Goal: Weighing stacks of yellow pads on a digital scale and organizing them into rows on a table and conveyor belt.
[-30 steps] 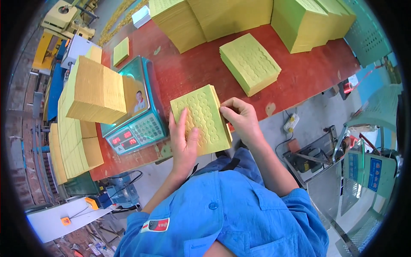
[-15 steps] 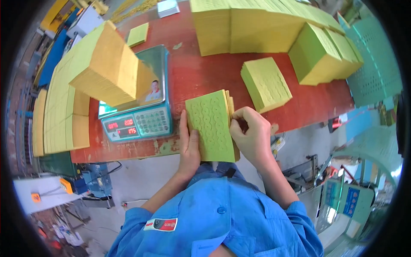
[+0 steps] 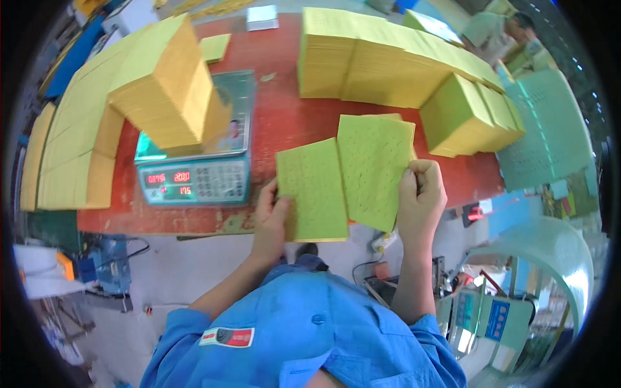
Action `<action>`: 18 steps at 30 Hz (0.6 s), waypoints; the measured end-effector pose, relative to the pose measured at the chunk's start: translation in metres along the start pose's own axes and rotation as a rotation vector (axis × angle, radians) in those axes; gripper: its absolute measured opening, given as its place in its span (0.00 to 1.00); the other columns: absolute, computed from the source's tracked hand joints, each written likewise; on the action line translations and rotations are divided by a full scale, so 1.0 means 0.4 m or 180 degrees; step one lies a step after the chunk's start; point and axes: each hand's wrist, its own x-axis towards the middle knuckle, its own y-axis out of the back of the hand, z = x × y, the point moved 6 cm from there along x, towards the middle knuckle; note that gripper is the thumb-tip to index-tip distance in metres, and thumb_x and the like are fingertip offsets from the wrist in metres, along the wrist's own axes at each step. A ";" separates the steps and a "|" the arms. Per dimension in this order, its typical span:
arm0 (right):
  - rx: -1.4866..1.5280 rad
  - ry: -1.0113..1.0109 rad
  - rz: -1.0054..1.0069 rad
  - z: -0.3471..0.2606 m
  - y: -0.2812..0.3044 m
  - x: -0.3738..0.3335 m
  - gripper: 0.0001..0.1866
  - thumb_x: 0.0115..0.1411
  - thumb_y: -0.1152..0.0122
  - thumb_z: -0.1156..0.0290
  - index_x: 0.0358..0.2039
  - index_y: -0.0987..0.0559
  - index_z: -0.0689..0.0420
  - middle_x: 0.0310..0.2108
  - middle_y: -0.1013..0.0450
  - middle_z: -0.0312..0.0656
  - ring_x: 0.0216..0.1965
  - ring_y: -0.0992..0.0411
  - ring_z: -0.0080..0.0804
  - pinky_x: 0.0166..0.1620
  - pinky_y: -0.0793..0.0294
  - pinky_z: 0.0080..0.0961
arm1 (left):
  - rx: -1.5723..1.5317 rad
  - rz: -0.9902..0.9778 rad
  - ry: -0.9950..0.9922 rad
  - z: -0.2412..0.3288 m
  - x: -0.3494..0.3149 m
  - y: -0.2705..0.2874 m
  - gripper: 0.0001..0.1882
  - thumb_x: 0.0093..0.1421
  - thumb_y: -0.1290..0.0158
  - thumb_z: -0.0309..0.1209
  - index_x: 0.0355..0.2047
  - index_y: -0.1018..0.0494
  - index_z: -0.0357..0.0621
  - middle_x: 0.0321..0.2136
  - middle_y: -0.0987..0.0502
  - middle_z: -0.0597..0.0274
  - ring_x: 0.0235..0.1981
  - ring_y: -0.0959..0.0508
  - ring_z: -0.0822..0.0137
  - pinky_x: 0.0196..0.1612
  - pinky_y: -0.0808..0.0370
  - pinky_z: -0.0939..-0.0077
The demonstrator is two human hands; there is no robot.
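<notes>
My left hand (image 3: 270,220) is closed on the left edge of a bundle of yellow-green paper sheets (image 3: 312,191), with the thumb on top. Pinched in my right hand (image 3: 422,194) is a second bundle of yellow-green sheets (image 3: 375,171), held by its right edge. It is tilted and its left edge meets or overlaps the left bundle. Rows of embossed marks show faintly on both. Both bundles are held over the near edge of the red table (image 3: 284,97). Behind the right bundle, a low stack is almost wholly hidden.
A digital scale (image 3: 194,184) with a tall paper stack (image 3: 162,97) stands left, beside more stacks (image 3: 74,155). Long stacks (image 3: 381,64) line the back, others (image 3: 462,119) the right. A light-green panel (image 3: 550,123) borders the right end. Another person (image 3: 491,39) is at the far right.
The single bundle has been parted in two. My right hand has moved right with its own sheets, while my left hand keeps the rest. The view has shifted, and a person now shows at back right.
</notes>
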 end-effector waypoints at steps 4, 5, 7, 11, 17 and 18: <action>0.0897 -0.0755 0.0323 0.297 0.096 0.032 0.03 0.64 0.47 0.78 0.35 0.26 0.64 0.26 0.30 0.32 0.26 0.36 0.16 0.31 0.33 0.16 | -0.0032 0.0066 0.0136 0.010 0.001 -0.025 0.22 0.66 0.56 0.26 0.60 0.38 0.39 0.55 0.31 0.57 0.55 0.32 0.68 0.61 0.36 0.72; 0.1281 -0.1066 0.0342 0.357 0.109 0.027 0.05 0.64 0.47 0.76 0.36 0.26 0.64 0.27 0.29 0.33 0.27 0.34 0.17 0.32 0.32 0.17 | -0.0044 0.0039 0.0126 0.009 0.002 -0.023 0.21 0.67 0.56 0.27 0.60 0.38 0.39 0.55 0.31 0.57 0.55 0.31 0.68 0.61 0.36 0.72; 0.1628 -0.1391 0.0427 0.452 0.145 0.015 0.06 0.64 0.47 0.75 0.37 0.25 0.65 0.29 0.28 0.35 0.28 0.32 0.18 0.33 0.30 0.18 | 0.0013 0.0022 0.0105 0.005 0.002 -0.010 0.21 0.67 0.56 0.27 0.60 0.38 0.39 0.55 0.31 0.56 0.55 0.31 0.68 0.61 0.36 0.72; 0.1787 -0.1829 0.0393 0.606 0.210 -0.005 0.07 0.64 0.46 0.74 0.39 0.24 0.64 0.32 0.26 0.37 0.30 0.28 0.21 0.34 0.27 0.20 | 0.0316 0.0023 0.0047 0.025 -0.004 -0.025 0.20 0.70 0.58 0.29 0.61 0.39 0.40 0.56 0.31 0.56 0.55 0.30 0.68 0.59 0.34 0.72; 0.0906 -0.2138 0.0051 0.843 0.231 0.002 0.11 0.60 0.43 0.72 0.39 0.22 0.65 0.29 0.25 0.38 0.29 0.28 0.23 0.32 0.29 0.22 | 0.0781 0.0028 -0.0054 0.024 -0.008 -0.029 0.21 0.70 0.59 0.28 0.62 0.39 0.39 0.56 0.32 0.55 0.55 0.31 0.67 0.59 0.34 0.72; 0.0932 -0.2167 0.0063 0.867 0.225 0.004 0.11 0.60 0.43 0.72 0.39 0.22 0.65 0.29 0.25 0.38 0.29 0.28 0.23 0.32 0.29 0.22 | 0.0865 0.0103 -0.0022 0.026 -0.011 -0.027 0.21 0.70 0.58 0.27 0.62 0.40 0.39 0.57 0.32 0.55 0.56 0.31 0.67 0.60 0.35 0.71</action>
